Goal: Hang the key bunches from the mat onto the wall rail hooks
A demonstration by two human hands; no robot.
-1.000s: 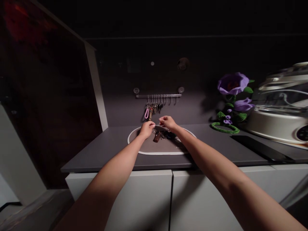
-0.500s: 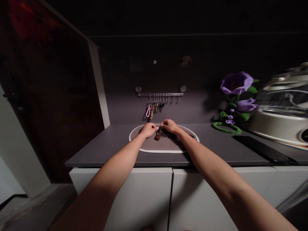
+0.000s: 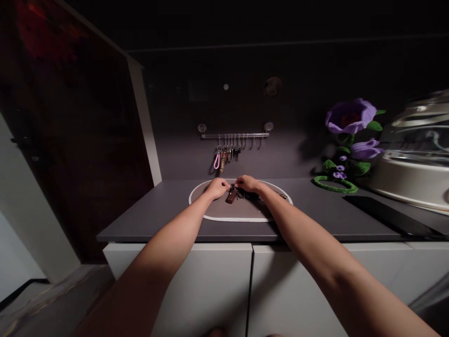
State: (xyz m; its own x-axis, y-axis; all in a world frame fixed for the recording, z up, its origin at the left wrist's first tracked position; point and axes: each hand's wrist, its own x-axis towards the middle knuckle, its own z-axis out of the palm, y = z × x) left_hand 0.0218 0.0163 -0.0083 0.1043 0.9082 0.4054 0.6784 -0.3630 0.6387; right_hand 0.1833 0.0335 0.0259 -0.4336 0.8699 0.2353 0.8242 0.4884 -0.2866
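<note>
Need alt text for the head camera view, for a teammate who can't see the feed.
The left hand and right hand meet over a bunch of keys lying on an oval mat on a dark counter. Behind them, more keys hang from a wall hook rail.

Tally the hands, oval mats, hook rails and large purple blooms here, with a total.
Hands: 2 (left hand, right hand)
Oval mat: 1
Hook rail: 1
Large purple blooms: 2 (upper bloom, lower bloom)
Total: 6

Dark grey countertop — an oval mat, keys atop it.
</note>
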